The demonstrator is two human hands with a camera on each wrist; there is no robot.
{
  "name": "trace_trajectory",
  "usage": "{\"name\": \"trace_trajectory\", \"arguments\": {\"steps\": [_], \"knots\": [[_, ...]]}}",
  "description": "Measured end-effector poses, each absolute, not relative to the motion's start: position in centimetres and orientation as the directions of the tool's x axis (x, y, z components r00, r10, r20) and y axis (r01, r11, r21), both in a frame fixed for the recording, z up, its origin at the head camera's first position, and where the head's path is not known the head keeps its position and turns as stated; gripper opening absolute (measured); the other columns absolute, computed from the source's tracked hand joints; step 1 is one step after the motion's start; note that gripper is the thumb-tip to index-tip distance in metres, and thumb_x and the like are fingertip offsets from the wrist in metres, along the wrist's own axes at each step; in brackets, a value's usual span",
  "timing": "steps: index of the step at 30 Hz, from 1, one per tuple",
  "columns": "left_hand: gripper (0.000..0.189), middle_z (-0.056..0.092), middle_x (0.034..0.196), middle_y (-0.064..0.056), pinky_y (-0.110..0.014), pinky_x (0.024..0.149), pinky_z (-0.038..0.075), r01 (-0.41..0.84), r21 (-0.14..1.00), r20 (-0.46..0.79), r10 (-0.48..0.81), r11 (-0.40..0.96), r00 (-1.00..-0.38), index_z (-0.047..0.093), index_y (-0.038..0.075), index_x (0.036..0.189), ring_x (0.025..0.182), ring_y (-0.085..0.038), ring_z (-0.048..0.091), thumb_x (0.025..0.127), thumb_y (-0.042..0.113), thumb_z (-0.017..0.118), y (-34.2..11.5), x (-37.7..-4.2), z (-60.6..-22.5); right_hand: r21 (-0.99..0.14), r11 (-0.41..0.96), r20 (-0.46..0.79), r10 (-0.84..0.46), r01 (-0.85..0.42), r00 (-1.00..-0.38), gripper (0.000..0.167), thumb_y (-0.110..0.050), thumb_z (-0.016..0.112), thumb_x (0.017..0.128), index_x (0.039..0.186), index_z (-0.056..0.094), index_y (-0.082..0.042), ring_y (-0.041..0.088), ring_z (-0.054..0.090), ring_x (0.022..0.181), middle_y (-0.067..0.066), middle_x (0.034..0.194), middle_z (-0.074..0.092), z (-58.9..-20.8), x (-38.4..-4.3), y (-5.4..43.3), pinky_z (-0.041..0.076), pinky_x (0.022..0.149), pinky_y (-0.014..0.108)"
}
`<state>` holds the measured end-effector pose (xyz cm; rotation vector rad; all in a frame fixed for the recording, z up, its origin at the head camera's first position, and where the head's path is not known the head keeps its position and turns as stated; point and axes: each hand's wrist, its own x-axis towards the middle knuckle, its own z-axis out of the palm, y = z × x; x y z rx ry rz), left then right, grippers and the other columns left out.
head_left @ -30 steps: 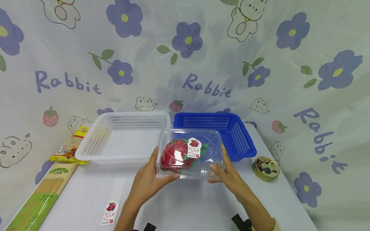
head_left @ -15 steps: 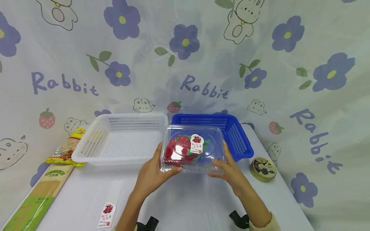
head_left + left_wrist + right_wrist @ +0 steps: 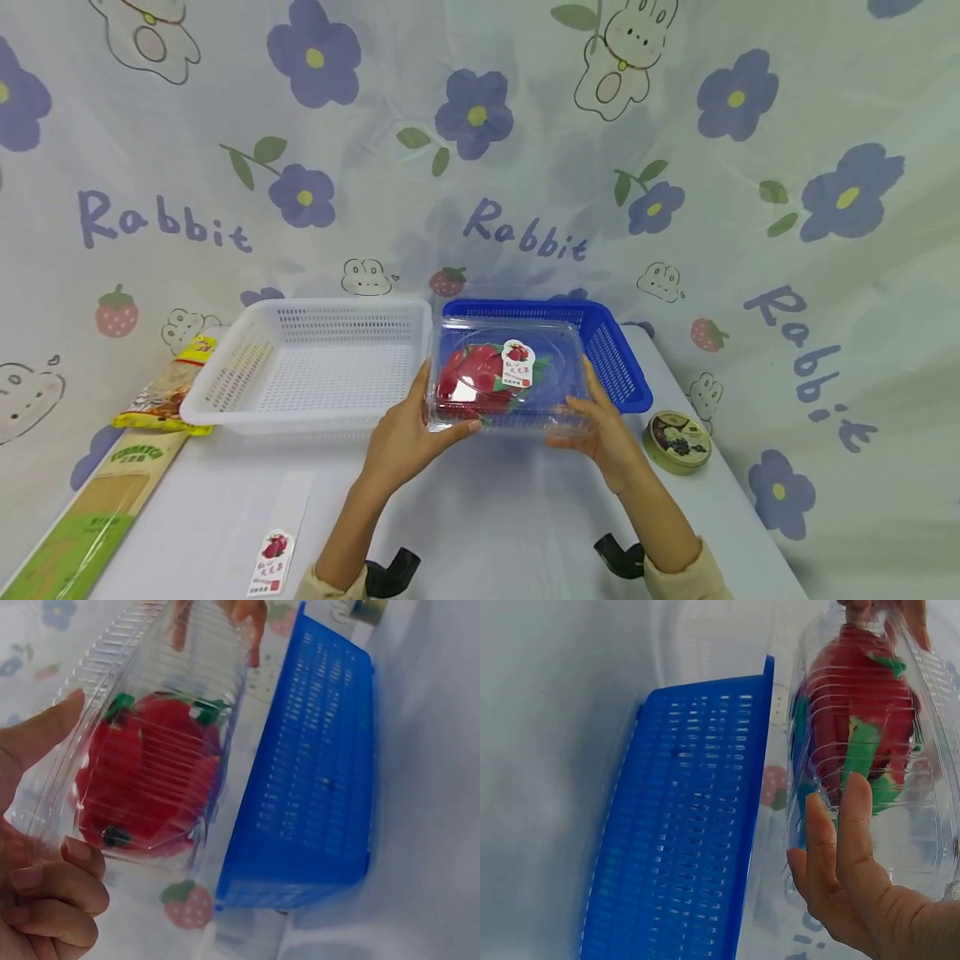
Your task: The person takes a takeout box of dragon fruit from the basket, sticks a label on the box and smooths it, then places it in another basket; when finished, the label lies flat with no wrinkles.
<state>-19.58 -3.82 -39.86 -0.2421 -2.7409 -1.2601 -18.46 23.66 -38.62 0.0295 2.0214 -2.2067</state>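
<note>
A clear plastic clamshell box [image 3: 558,379] with a red and green dragon fruit [image 3: 468,379] inside is held up between both hands, in front of the blue basket [image 3: 621,358]. On its lid is a white label [image 3: 517,364] picturing red fruit. My left hand [image 3: 408,437] grips the left end, thumb along the near edge; the left wrist view shows that thumb and the curled fingers [image 3: 64,889] at the box. At the other end my right hand [image 3: 603,433] holds on, its fingers [image 3: 855,832] against the ribbed underside in the right wrist view. The box hides part of the basket.
Left of the blue basket stands a white basket [image 3: 300,425]. A yellow snack bag [image 3: 168,392], a green-and-tan flat package [image 3: 105,508] and a loose label [image 3: 270,562] lie at the left. A round tin [image 3: 678,442] sits at the right edge of the table [image 3: 480,533].
Both hands have carried the box forward and a little to the right, over the blue basket in the head view. Their hold on it stays the same.
</note>
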Motion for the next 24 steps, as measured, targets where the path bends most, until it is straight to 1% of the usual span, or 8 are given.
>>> {"name": "trace_trajectory", "arguments": {"steps": [4,7,10,12,16,19,21,24], "knots": [[0.113,0.059,0.137,-0.02,-0.054,0.084,0.055,0.189,0.747,0.165,0.097,0.638,-0.981,0.02,0.017,0.16,0.114,-0.038,0.063,0.074,0.067,0.074,-3.6,-19.8,-40.0,-0.985,-0.115,-0.118,-0.083,0.127,-0.99,0.072,-0.02,0.045,0.102,0.158,0.006,-0.042,0.034,0.051,0.125,0.005,0.166,0.003,-38.7,-18.8,23.9,0.057,0.085,0.047],[0.113,0.059,0.137,-0.019,-0.053,0.083,0.055,0.195,0.748,0.173,0.098,0.635,-0.98,0.02,0.018,0.16,0.114,-0.038,0.064,0.074,0.068,0.074,-3.4,-19.9,-39.9,-0.982,-0.139,-0.121,-0.07,0.13,-0.99,0.072,-0.018,0.044,0.102,0.159,0.007,-0.042,0.031,0.053,0.121,0.005,0.167,0.0,-38.8,-19.0,24.1,0.058,0.084,0.047],[0.113,0.064,0.129,-0.019,-0.049,0.079,0.056,0.202,0.742,0.18,0.1,0.639,-0.979,0.02,0.018,0.16,0.107,-0.035,0.066,0.074,0.068,0.074,-3.2,-20.1,-39.9,-0.981,-0.15,-0.119,-0.059,0.126,-0.991,0.071,-0.018,0.043,0.102,0.159,0.007,-0.04,0.032,0.054,0.121,0.005,0.167,-0.004,-38.8,-19.2,24.2,0.058,0.083,0.046],[0.113,0.068,0.119,-0.018,-0.044,0.073,0.056,0.2,0.738,0.179,0.099,0.645,-0.979,0.02,0.018,0.16,0.098,-0.031,0.067,0.074,0.069,0.073,-3.1,-20.3,-39.9,-0.98,-0.158,-0.116,-0.053,0.123,-0.992,0.071,-0.018,0.043,0.102,0.159,0.007,-0.039,0.034,0.053,0.122,0.007,0.166,-0.001,-38.8,-19.3,24.3,0.058,0.082,0.045],[0.112,0.07,0.104,-0.013,-0.04,0.068,0.055,0.19,0.736,0.173,0.091,0.65,-0.981,0.021,0.018,0.16,0.087,-0.025,0.065,0.074,0.07,0.072,-2.9,-20.4,-39.8,-0.977,-0.171,-0.119,-0.049,0.125,-0.992,0.07,-0.018,0.042,0.102,0.16,0.007,-0.038,0.036,0.053,0.122,0.013,0.165,0.008,-38.7,-19.5,24.4,0.059,0.081,0.044],[0.11,0.07,0.104,-0.013,-0.042,0.069,0.056,0.19,0.739,0.175,0.088,0.646,-0.981,0.022,0.018,0.159,0.086,-0.025,0.065,0.075,0.069,0.072,-2.7,-20.4,-39.7,-0.977,-0.178,-0.111,-0.047,0.118,-0.993,0.07,-0.018,0.042,0.102,0.16,0.008,-0.038,0.035,0.055,0.121,0.014,0.165,0.007,-38.7,-19.7,24.5,0.059,0.08,0.044],[0.109,0.07,0.102,-0.013,-0.042,0.069,0.056,0.19,0.739,0.177,0.085,0.646,-0.98,0.022,0.018,0.159,0.085,-0.024,0.066,0.076,0.069,0.071,-2.7,-20.5,-39.7,-0.978,-0.177,-0.102,-0.049,0.109,-0.994,0.07,-0.018,0.042,0.102,0.159,0.007,-0.038,0.035,0.055,0.121,0.012,0.166,0.002,-38.6,-19.8,24.6,0.059,0.081,0.043],[0.109,0.07,0.102,-0.013,-0.043,0.069,0.056,0.188,0.738,0.176,0.084,0.648,-0.981,0.022,0.018,0.159,0.084,-0.024,0.066,0.077,0.069,0.071,-2.6,-20.6,-39.7,-0.979,-0.178,-0.09,-0.048,0.098,-0.995,0.069,-0.018,0.041,0.102,0.16,0.007,-0.038,0.039,0.053,0.123,0.011,0.166,-0.002,-38.6,-20.0,24.6,0.059,0.08,0.043]]}}
